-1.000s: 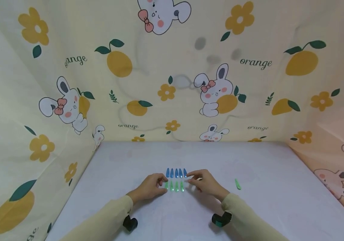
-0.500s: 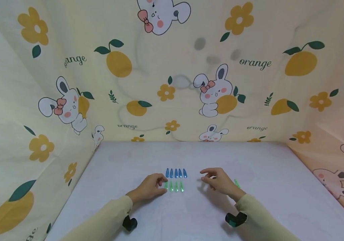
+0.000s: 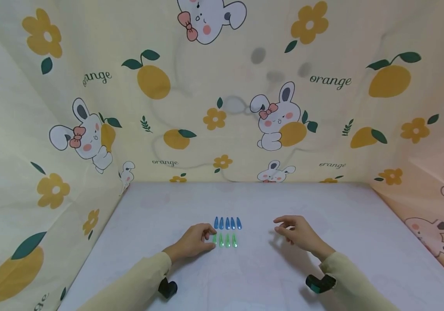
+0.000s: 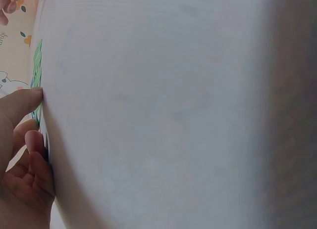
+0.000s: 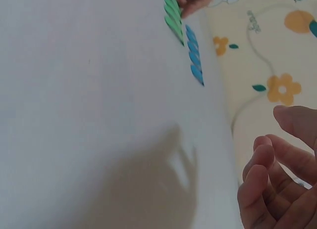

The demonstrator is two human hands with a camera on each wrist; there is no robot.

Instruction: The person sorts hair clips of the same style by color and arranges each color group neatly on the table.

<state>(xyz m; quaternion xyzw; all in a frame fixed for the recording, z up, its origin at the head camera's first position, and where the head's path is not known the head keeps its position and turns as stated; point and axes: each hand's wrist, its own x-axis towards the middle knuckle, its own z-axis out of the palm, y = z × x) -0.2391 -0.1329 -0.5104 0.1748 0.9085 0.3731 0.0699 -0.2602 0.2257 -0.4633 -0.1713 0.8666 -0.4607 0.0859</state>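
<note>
Five-strong or so, several blue hair clips [image 3: 227, 223] lie side by side in a row on the table. Nearer the person is a row of several green hair clips [image 3: 228, 240]. The left hand [image 3: 193, 242] rests at the left end of the green row, thumb and index finger at the two ends of the leftmost green clip. Well right of both rows, the right hand [image 3: 297, 231] is raised over the table, fingers loosely bent, nothing between them. In the right wrist view, the green clips [image 5: 173, 19] and blue clips [image 5: 194, 56] lie beyond that hand.
The white tabletop [image 3: 222, 280] runs back to a printed cloth [image 3: 222, 86] with rabbits and oranges, which also hangs at both sides. Each forearm bears a black wrist device, one on the left [image 3: 167, 288] and one on the right [image 3: 320, 284].
The right hand has moved right, away from the clip rows. A lone green hair clip on the right, visible before, is now hidden behind that hand or arm. The left hand stays put.
</note>
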